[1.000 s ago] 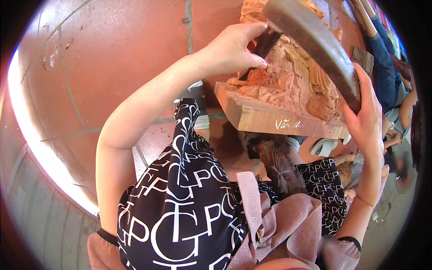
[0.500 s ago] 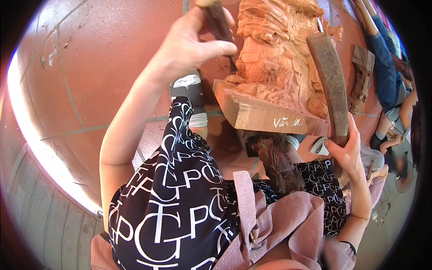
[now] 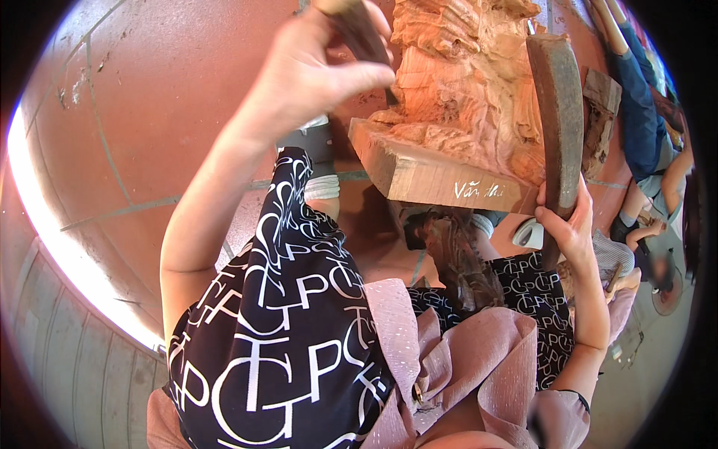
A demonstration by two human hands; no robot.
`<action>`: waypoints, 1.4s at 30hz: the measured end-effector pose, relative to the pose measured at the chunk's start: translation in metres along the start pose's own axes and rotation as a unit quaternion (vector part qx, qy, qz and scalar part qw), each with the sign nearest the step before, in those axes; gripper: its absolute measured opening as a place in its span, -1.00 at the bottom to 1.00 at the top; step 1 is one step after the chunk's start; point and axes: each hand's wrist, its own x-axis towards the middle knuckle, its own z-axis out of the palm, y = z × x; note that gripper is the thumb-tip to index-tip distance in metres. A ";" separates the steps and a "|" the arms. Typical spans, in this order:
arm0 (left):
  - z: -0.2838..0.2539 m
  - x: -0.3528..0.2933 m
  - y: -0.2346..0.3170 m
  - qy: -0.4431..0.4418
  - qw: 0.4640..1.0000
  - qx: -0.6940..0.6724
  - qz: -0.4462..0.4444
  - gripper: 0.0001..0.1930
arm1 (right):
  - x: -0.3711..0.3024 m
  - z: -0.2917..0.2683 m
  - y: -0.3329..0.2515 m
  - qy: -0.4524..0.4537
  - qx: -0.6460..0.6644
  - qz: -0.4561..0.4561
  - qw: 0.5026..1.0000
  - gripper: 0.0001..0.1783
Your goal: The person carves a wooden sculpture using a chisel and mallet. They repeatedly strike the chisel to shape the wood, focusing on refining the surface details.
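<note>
Reddish carved wooden sculpture on a flat slab base (image 3: 464, 97) is seen in the head view, propped above the lap. Dark-handled chisel (image 3: 363, 37) is gripped by clenched fingers of the left hand (image 3: 314, 75), blade slanting down-right to the carving's left flank. Long dark curved wooden mallet (image 3: 557, 120) is held upright, grasped by the right hand (image 3: 568, 228), just right of the carving; the left hand is nearer.

You get single view only: head camera, left of worn pair, looking steeply down over own lap and knees. Very close: left hand (image 3: 314, 71) and right hand (image 3: 567, 224) fill upper frame, wood carving (image 3: 456, 90) just beyond them. Fisheye bends red tiled floor (image 3: 164, 112) toward rim, corners black. No second view to overlap.
</note>
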 end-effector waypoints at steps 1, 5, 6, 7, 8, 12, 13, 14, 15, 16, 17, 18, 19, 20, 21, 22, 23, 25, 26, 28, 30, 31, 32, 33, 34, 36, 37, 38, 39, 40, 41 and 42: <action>0.007 -0.002 -0.007 -0.015 1.000 -0.013 -0.015 -0.64 | 0.001 0.000 -0.002 -0.003 0.003 0.002 1.000 -0.53; 0.015 -0.007 -0.020 -0.001 1.000 0.003 -0.014 -0.62 | 0.005 -0.003 0.002 -0.022 0.006 -0.002 1.000 -0.55; 0.013 -0.006 -0.018 0.010 1.000 0.006 -0.007 -0.61 | 0.005 -0.003 0.003 -0.023 0.013 0.003 1.000 -0.56; 0.010 -0.005 -0.021 0.047 0.997 0.001 0.066 -0.64 | 0.005 -0.003 0.003 -0.025 0.019 0.007 0.999 -0.56; 0.006 -0.003 -0.015 0.087 0.993 0.006 0.078 -0.68 | 0.004 -0.003 0.003 -0.022 0.026 0.010 0.999 -0.56; -0.006 0.000 -0.002 0.051 0.993 -0.110 0.004 -0.64 | 0.004 -0.001 0.001 -0.016 0.050 0.021 0.998 -0.57; -0.001 0.000 -0.001 0.015 0.997 -0.079 0.015 -0.69 | 0.005 0.000 0.000 -0.015 0.054 0.023 0.998 -0.57; 0.004 0.001 0.000 -0.021 0.998 -0.048 0.025 -0.74 | 0.005 0.000 0.000 -0.018 0.059 0.023 0.998 -0.57; 0.011 0.002 -0.002 -0.037 0.998 -0.038 0.031 -0.75 | 0.006 -0.001 0.001 -0.020 0.064 0.024 0.997 -0.57; 0.012 0.005 -0.002 -0.070 0.997 -0.033 0.004 -0.78 | 0.006 -0.001 0.002 -0.022 0.068 0.025 0.997 -0.57; 0.015 0.007 0.000 -0.072 0.997 -0.006 0.016 -0.78 | 0.006 -0.001 0.003 -0.024 0.068 0.023 0.997 -0.57; 0.018 0.010 0.002 -0.075 0.997 0.020 0.027 -0.78 | 0.007 -0.002 0.003 -0.025 0.067 0.023 0.997 -0.57; 0.019 0.013 0.003 -0.101 0.994 0.034 0.034 -0.75 | 0.007 -0.002 0.004 -0.027 0.066 0.022 0.997 -0.57; 0.018 0.017 0.002 -0.128 0.990 0.049 0.042 -0.73 | 0.006 -0.002 0.003 -0.025 0.072 0.025 0.997 -0.57; 0.019 0.020 0.001 -0.155 0.985 0.063 0.049 -0.69 | 0.006 -0.001 0.003 -0.024 0.078 0.029 0.996 -0.57; 0.025 0.021 0.002 -0.153 0.981 0.095 0.072 -0.69 | 0.006 -0.001 0.002 -0.022 0.084 0.032 0.996 -0.57; 0.034 0.022 0.005 -0.150 0.976 0.127 0.096 -0.68 | 0.006 -0.001 0.002 -0.022 0.086 0.036 0.995 -0.57; 0.050 0.021 0.010 -0.142 0.967 0.166 0.129 -0.66 | 0.006 0.000 0.000 -0.022 0.091 0.043 0.995 -0.57; 0.050 0.024 0.006 -0.134 0.970 0.162 0.123 -0.65 | 0.007 0.000 -0.001 -0.023 0.091 0.042 0.995 -0.57; 0.050 0.032 0.003 -0.119 0.974 0.155 0.112 -0.63 | 0.007 -0.002 -0.001 -0.024 0.090 0.041 0.995 -0.56; 0.033 0.033 0.009 -0.066 0.987 0.114 0.096 -0.61 | 0.006 -0.001 0.001 -0.018 0.092 0.038 0.995 -0.56; 0.025 0.035 0.017 -0.076 0.995 0.063 0.007 -0.61 | 0.005 0.000 0.002 -0.013 0.095 0.037 0.995 -0.56; 0.024 0.036 0.018 -0.092 0.995 0.022 -0.034 -0.60 | 0.005 -0.001 0.003 -0.012 0.095 0.038 0.995 -0.57; 0.022 0.035 0.019 -0.102 0.992 -0.015 -0.078 -0.59 | 0.005 -0.001 0.002 -0.015 0.095 0.038 0.995 -0.57; 0.026 0.032 0.012 -0.118 0.990 -0.042 -0.072 -0.58 | 0.006 -0.001 0.002 -0.018 0.096 0.038 0.994 -0.58; 0.033 0.025 0.003 -0.086 0.994 -0.051 -0.032 -0.57 | 0.007 -0.001 0.003 -0.019 0.104 0.039 0.994 -0.59; 0.037 0.020 0.003 -0.038 0.999 -0.035 0.002 -0.58 | 0.007 -0.001 0.003 -0.019 0.108 0.040 0.993 -0.60; 0.041 0.015 0.002 0.010 0.999 -0.018 0.037 -0.58 | 0.007 -0.001 0.004 -0.023 0.112 0.038 0.993 -0.60; 0.043 0.008 0.002 0.037 0.997 0.035 0.063 -0.61 | 0.008 -0.001 0.005 -0.024 0.115 0.035 0.992 -0.61; 0.043 0.002 -0.001 0.066 0.994 0.016 0.085 -0.59 | 0.008 -0.001 0.006 -0.025 0.119 0.032 0.992 -0.61; 0.042 -0.004 -0.005 0.094 0.990 -0.003 0.107 -0.57 | 0.007 -0.001 0.005 -0.023 0.121 0.033 0.992 -0.61; 0.041 -0.008 -0.010 0.123 0.984 -0.022 0.127 -0.55 | 0.008 -0.001 0.005 -0.023 0.123 0.034 0.992 -0.61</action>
